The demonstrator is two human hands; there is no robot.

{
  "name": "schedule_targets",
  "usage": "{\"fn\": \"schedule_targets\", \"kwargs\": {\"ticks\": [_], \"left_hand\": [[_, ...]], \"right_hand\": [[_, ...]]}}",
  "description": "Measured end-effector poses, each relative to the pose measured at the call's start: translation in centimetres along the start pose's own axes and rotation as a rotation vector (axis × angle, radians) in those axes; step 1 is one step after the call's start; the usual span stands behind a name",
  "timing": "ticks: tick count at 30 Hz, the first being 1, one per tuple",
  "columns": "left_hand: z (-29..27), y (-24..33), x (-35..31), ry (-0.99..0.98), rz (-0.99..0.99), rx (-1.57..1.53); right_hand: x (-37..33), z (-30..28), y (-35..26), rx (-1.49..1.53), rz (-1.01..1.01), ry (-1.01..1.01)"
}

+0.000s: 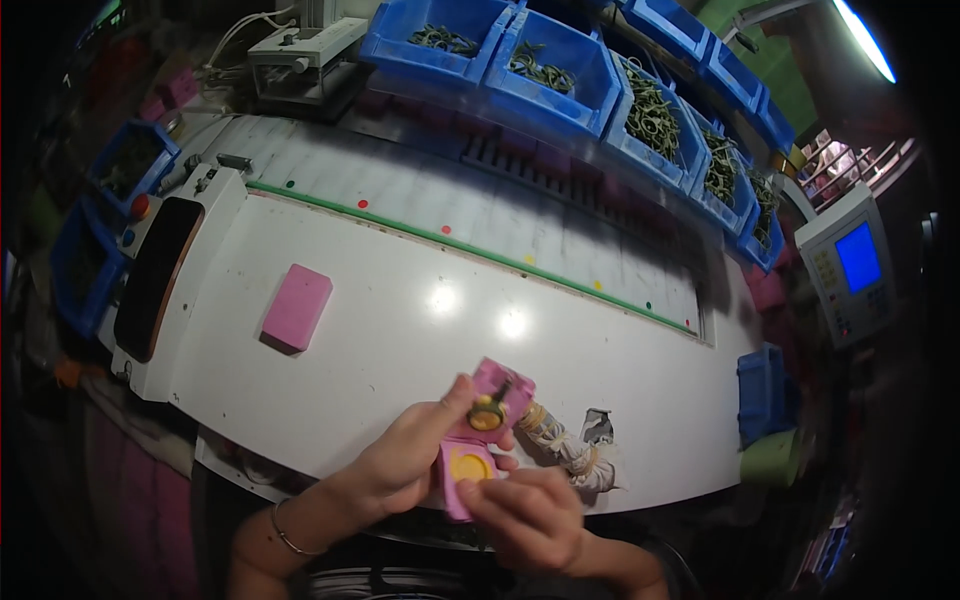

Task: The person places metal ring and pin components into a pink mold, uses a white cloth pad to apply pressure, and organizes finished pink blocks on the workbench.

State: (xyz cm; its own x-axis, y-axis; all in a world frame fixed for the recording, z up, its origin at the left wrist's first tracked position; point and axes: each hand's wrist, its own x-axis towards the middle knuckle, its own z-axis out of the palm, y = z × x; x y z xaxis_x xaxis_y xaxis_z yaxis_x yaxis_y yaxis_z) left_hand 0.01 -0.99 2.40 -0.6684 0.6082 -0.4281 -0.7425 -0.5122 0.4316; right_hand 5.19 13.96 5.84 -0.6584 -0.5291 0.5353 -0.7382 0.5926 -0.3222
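Note:
Over the near edge of the table, my left hand (415,455) grips an opened pink rubber mold, its thumb along the side. The upper mold half (515,390) carries a dark green piece (487,414) with a round yellowish part. In the lower mold half (453,503) there is a round yellow recess (470,466). My right hand (535,515) is closed at the lower half, fingertips on its right side beside the recess. Some fingers are hidden behind the mold. A wrapped hose-like nozzle (553,438) points toward the mold from the right.
A closed pink block (297,308) lies on the white table (390,340), left of centre. Blue bins (560,85) with green pieces line the back. At left stands a machine with a black pad (165,280) and red button (140,207). A device with a blue screen (858,257) stands right.

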Motion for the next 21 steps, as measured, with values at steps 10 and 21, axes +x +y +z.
{"fn": "schedule_targets", "kwargs": {"ticks": [10, 21], "left_hand": [[1.1, -1.9, -0.3, 0.088, 0.409, 0.474], [0.6, -1.8, -0.4, 0.15, 0.372, 0.591]], "right_hand": [[1.7, -1.1, 2.3, 0.625, 0.624, 0.091], [1.6, -0.1, 3.0, 0.781, 0.77, 0.097]]}}
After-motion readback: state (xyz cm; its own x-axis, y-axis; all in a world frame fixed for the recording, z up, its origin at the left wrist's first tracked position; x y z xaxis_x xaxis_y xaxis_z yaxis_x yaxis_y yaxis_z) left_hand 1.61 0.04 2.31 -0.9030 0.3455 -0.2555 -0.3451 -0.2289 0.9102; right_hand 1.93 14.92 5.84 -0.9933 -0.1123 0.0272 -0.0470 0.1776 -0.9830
